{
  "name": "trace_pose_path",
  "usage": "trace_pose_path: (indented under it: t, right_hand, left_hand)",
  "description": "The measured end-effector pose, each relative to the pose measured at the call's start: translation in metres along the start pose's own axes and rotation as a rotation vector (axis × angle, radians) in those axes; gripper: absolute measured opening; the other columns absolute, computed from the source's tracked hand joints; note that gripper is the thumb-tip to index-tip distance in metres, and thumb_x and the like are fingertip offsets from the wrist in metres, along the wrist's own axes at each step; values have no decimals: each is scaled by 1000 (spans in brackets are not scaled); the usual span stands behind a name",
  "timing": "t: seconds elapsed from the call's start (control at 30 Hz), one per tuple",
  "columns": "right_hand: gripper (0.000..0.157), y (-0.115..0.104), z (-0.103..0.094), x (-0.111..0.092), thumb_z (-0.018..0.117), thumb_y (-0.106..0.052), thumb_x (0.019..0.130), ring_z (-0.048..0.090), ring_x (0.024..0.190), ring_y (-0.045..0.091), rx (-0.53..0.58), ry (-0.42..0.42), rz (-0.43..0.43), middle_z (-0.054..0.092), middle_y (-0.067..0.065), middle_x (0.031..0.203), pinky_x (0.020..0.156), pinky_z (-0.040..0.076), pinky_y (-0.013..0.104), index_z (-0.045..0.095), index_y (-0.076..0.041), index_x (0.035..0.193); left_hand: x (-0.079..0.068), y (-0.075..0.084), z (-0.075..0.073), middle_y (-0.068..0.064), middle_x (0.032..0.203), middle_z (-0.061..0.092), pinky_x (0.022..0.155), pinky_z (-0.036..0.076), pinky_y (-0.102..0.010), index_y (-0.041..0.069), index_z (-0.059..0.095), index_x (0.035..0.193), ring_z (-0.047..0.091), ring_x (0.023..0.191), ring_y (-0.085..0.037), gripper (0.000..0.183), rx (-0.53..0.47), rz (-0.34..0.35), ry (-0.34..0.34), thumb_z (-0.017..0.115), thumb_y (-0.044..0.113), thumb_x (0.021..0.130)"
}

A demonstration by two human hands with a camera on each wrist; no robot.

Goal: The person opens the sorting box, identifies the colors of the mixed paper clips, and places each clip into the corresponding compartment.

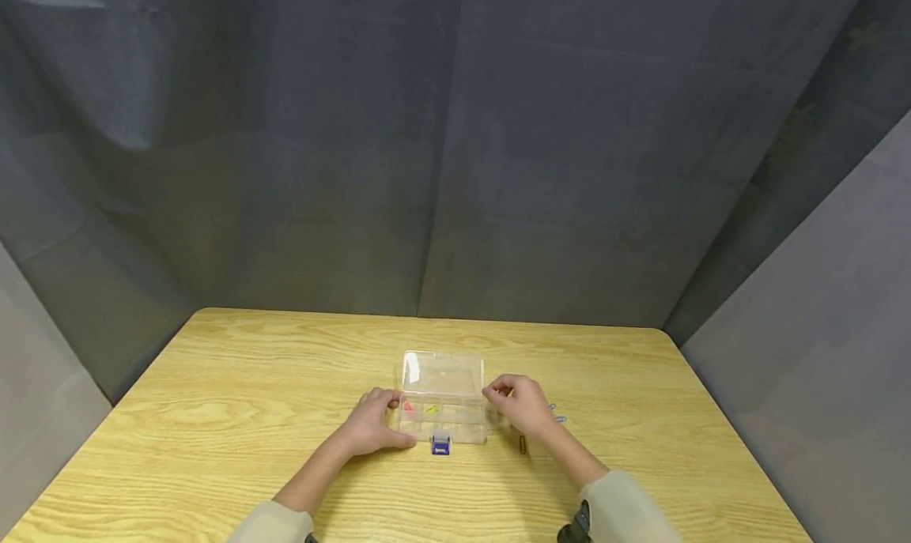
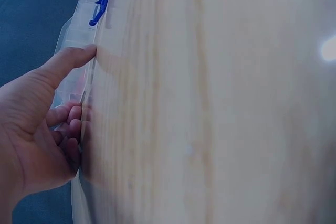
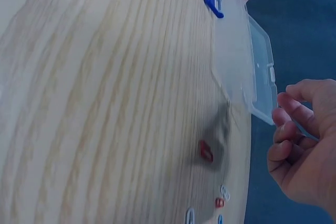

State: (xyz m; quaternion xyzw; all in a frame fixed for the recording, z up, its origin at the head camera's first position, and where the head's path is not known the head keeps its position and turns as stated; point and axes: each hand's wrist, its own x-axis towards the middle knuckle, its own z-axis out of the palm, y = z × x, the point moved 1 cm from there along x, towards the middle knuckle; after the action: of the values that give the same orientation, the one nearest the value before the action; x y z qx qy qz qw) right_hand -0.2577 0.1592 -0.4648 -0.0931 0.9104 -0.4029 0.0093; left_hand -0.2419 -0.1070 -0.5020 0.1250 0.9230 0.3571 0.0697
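A clear plastic compartment box (image 1: 463,432) with a blue latch (image 1: 440,446) lies on the table, its transparent lid (image 1: 443,373) raised at the back. Small pink pieces (image 1: 409,406) and yellow pieces (image 1: 432,408) lie in separate back compartments. My left hand (image 1: 372,424) grips the box's left end, thumb at the front corner and curled fingers along the side. Beside the lid's right edge is my right hand (image 1: 519,401), fingers bent and thumb close to the index finger. Whether anything is between those fingertips cannot be seen.
Right of the box, partly behind the right hand, lie a red paper clip (image 1: 523,445) and blue paper clips (image 1: 561,419). The right wrist view shows another small red clip (image 3: 219,202) among pale ones. Dark curtain (image 1: 441,148) hangs behind the wooden table (image 1: 285,369).
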Motion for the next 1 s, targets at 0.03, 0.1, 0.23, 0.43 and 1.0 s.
trace_pose_path:
  t: [0.03, 0.1, 0.23, 0.43, 1.0]
  right_hand:
    - [16, 1, -1, -1, 58, -24, 85, 43, 51, 11, -1, -2, 7, 56, -2, 71, 44, 34, 23, 66, -10, 85]
    - [16, 4, -3, -2, 58, -23, 85, 44, 52, 11, -5, -1, 14, 57, -1, 72, 45, 35, 23, 66, -10, 86]
    - [16, 11, -8, -4, 58, -22, 85, 47, 56, 11, -9, 3, 18, 58, -1, 73, 47, 37, 23, 66, -9, 87]
    - [16, 22, -17, -8, 57, -22, 85, 48, 57, 12, 1, 5, 48, 60, 3, 76, 46, 38, 24, 66, -9, 88]
    - [15, 51, -34, -17, 58, -22, 85, 48, 61, 11, -37, 20, 94, 61, 4, 75, 50, 40, 23, 66, -9, 88]
  left_hand:
    - [0, 0, 0, -4, 108, 49, 82, 39, -39, 4, 47, 119, 41, 98, -19, 79, 0, 1, -1, 77, 46, 59]
    - [0, 0, 0, -4, 108, 49, 82, 39, -39, 4, 47, 120, 41, 98, -19, 79, -2, 2, -2, 77, 45, 59]
    - [-1, 0, 0, -4, 107, 49, 82, 39, -39, 4, 47, 119, 41, 98, -19, 79, -2, 2, -3, 77, 45, 59]
    - [-1, 0, -1, -4, 107, 49, 82, 39, -39, 4, 47, 119, 41, 98, -19, 79, 1, 2, -4, 76, 46, 59]
    - [0, -1, 0, -3, 106, 49, 82, 40, -39, 4, 48, 119, 42, 98, -19, 79, -1, 7, 4, 77, 46, 59]
